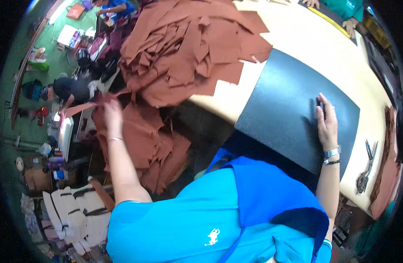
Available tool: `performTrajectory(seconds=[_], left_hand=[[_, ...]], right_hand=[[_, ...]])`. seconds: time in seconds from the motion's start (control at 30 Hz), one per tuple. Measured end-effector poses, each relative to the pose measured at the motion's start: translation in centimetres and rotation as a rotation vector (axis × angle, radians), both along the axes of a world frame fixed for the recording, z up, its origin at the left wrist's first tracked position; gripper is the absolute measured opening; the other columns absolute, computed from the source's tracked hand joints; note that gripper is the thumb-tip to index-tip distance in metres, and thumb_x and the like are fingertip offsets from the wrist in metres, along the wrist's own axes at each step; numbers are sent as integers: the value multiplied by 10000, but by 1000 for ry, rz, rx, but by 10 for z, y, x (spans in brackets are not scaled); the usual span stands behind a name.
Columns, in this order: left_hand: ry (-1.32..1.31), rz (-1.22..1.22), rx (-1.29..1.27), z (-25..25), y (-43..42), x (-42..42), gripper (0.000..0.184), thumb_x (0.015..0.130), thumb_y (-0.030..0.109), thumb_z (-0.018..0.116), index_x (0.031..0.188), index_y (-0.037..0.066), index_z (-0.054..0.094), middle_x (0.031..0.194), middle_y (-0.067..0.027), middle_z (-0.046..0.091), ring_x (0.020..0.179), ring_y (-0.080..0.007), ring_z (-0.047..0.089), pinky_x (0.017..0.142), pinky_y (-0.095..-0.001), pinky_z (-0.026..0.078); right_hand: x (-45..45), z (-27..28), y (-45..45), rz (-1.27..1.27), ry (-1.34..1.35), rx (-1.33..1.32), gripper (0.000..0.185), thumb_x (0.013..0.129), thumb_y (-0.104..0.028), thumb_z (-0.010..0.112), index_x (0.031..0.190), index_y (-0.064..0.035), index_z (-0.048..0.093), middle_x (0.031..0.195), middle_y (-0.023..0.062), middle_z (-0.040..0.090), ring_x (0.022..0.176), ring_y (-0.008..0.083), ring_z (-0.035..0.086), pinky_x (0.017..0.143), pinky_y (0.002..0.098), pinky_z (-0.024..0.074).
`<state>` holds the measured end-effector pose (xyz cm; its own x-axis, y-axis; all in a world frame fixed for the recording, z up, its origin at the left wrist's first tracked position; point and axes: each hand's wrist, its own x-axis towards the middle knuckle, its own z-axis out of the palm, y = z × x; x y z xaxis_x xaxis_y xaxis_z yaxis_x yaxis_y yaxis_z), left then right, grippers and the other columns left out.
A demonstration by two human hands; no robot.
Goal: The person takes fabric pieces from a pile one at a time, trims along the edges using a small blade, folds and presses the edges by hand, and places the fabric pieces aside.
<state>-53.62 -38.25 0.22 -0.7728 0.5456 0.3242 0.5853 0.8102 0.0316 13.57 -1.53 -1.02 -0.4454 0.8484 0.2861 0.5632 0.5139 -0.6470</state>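
Observation:
My left hand (112, 115) is stretched out to the left, closed on a thin brown strip (78, 108) that trails to its left. Below and beside it hangs a heap of brown leather-like sheets (140, 136). My right hand (327, 122) is over the dark flat board (284, 96), with a small dark object (319, 103) at its fingers that is too small to make out. A large pile of brown pieces (188, 48) covers the table's left part.
Scissors (369, 151) lie on the pale table (357, 177) at the right, near stacked brown sheets (387, 175). A co-worker's hands (349, 27) are at the far edge by a yellow strip (328, 19). Another person (118, 8) sits at upper left.

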Motion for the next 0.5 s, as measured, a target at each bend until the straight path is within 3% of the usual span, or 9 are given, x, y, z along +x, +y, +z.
performTrajectory(seconds=[0.03,0.1,0.17,0.23,0.27,0.3,0.4,0.5], left_hand=[[-117,-152,-147,-56,3,8,639,1020,486,383,1248,-95,517,1251,-377,539,1078,-498,585,898,-539,487],[-608,-93,-5,-204,-13,-4,781,1018,603,262,1388,-51,475,1438,-294,461,1378,-420,398,1153,-440,286],[-634,329,124,-170,24,71,674,1043,525,309,1337,-42,525,1411,-275,501,1302,-408,485,1103,-443,355],[-264,174,745,-160,46,92,533,1051,422,399,1286,-29,559,1336,-268,543,1215,-393,538,1052,-426,407],[-126,182,772,-137,63,100,413,1049,315,454,1262,-22,561,1240,-253,578,1157,-362,560,1009,-423,439],[-38,71,890,-108,86,111,399,1050,297,451,1276,-16,549,1256,-241,573,1176,-353,550,1002,-435,440],[312,-285,851,-38,153,95,303,1009,184,535,1244,-6,559,1271,-198,582,1177,-342,550,1009,-435,433],[374,-526,799,35,236,105,195,955,149,604,1100,27,650,1142,-151,665,1096,-330,609,972,-427,456]], right_hand=[[2,-1,1,19,44,-40,421,1008,-253,548,1387,-71,521,1321,148,604,1270,286,547,1156,479,282],[2,2,0,11,-39,-1,423,1010,-279,542,1380,-73,526,1342,150,591,1294,311,527,1161,532,255],[1,8,-3,6,-82,10,423,1007,-302,537,1361,-72,537,1358,164,569,1312,348,497,1155,560,253],[0,8,-3,16,-80,70,414,999,-298,546,1347,-74,545,1329,168,576,1289,365,503,1145,560,268],[-1,9,-4,17,-61,73,409,994,-297,552,1337,-75,550,1299,172,583,1267,380,509,1136,562,282],[-1,7,-4,-5,-98,88,407,993,-297,551,1336,-77,551,1297,172,582,1274,382,503,1136,560,285],[-4,12,-4,-7,-91,60,391,993,-285,548,1324,-77,560,1302,177,582,1273,378,506,1139,555,286],[-4,12,-4,-22,-68,49,370,988,-271,553,1301,-74,578,1286,180,597,1261,373,518,1136,534,300]])
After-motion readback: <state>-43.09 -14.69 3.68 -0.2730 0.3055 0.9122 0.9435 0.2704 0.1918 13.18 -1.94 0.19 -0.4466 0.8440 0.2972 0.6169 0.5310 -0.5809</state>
